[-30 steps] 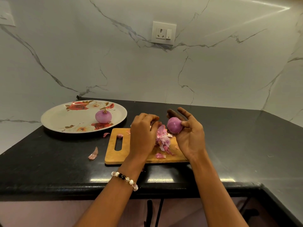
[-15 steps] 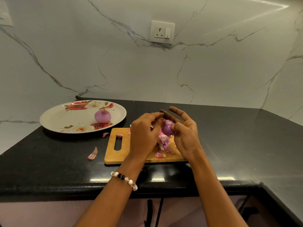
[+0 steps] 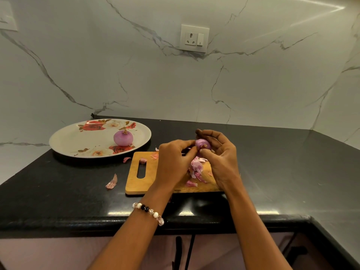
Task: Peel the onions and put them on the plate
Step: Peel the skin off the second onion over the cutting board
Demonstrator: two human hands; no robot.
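Since before, your left hand has closed in to pinch the small purple onion your right hand cradles.

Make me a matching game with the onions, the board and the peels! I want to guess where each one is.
Things:
1. peeled onion
2. second onion
3. cutting board
4. pile of peels

Places:
A. on the black counter
B. held in the right hand, left hand picking at it
C. on the flowered plate
D. on the wooden board

Pairs: 1-C, 2-B, 3-A, 4-D
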